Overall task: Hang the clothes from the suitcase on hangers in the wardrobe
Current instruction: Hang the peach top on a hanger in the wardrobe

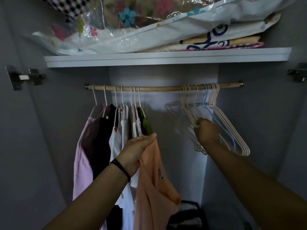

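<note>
I look into an open wardrobe with a wooden rail (162,88). My left hand (136,153) grips the top of an orange garment (152,185) that hangs down from it, just right of the hung clothes. Several garments on hangers (114,130), pink, black, white and green, fill the rail's left part. My right hand (206,131) holds a pale pink empty hanger (189,117) in a bunch of empty hangers (232,130), pink and one blue, at the rail's right end.
A white shelf (166,58) above the rail carries plastic-wrapped floral bedding (149,22). Grey wardrobe walls close in on both sides, with door hinges (25,77) at the left and right. A dark bag (187,216) lies on the wardrobe floor at bottom centre.
</note>
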The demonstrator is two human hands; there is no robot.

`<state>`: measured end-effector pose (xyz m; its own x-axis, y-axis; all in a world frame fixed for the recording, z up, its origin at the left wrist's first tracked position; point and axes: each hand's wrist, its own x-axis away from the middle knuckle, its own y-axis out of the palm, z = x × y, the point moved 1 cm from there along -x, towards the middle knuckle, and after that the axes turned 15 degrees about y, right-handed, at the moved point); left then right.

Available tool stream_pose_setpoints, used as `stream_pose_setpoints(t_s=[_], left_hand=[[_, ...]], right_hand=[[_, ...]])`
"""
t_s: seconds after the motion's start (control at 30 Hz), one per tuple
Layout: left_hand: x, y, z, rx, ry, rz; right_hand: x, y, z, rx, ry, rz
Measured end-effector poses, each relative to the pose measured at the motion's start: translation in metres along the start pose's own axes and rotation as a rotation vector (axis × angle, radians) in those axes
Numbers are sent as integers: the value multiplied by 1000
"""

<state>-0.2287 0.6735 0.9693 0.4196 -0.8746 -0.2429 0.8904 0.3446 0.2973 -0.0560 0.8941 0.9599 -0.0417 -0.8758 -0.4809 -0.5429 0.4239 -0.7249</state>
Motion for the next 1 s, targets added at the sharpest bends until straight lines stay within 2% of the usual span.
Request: stream_pose_setpoints(t_s=[0.2,0.53,0.73,0.87,1.0], left_hand=[[-11,-4,-3,46,-23,-47],[-19,-4,-6,5,-27,-87],[-22,-6,-7,-2,-54,-77],[-20,-9,-6,25,-55,-71],[-17,-11,-3,51,-68,-78]], right_hand=[[-2,6,0,147,-42,49],[-3,16,4,60,43,1],[-2,26,-2,-223,137,-162],[2,28,-9,-612,220,-319],[9,24,-17,-764,170,-297]])
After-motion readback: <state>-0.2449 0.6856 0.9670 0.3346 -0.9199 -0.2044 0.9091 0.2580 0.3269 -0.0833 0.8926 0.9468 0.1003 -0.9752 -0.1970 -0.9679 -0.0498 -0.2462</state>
